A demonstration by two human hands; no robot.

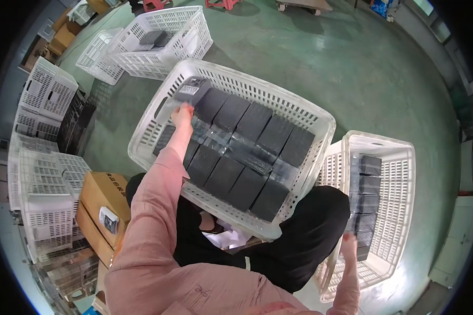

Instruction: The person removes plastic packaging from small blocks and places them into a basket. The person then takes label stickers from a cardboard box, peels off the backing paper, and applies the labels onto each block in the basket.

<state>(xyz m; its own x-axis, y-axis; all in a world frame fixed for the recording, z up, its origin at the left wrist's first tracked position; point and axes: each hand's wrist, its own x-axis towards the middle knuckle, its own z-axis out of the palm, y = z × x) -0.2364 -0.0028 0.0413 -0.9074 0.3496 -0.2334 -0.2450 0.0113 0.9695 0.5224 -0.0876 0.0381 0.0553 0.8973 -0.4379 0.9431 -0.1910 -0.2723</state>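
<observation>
A white basket (236, 79) with rows of dark grey blocks (255, 121) in clear wrap stands in front of my knees. At its upper left corner my left hand (183, 114) is closed on a dark block with a white label (192, 90). To the right, my right hand (349, 245) reaches over a second white basket (399, 210), beside a column of dark blocks (369, 186). Its fingers are blurred, and whether they hold anything cannot be made out.
Further white baskets stand at the upper left (157, 60) and in stacks along the left (47, 205). A cardboard box (108, 194) is beside my left arm. Red stools (223, 3) and a wheeled board (305, 5) are at the top.
</observation>
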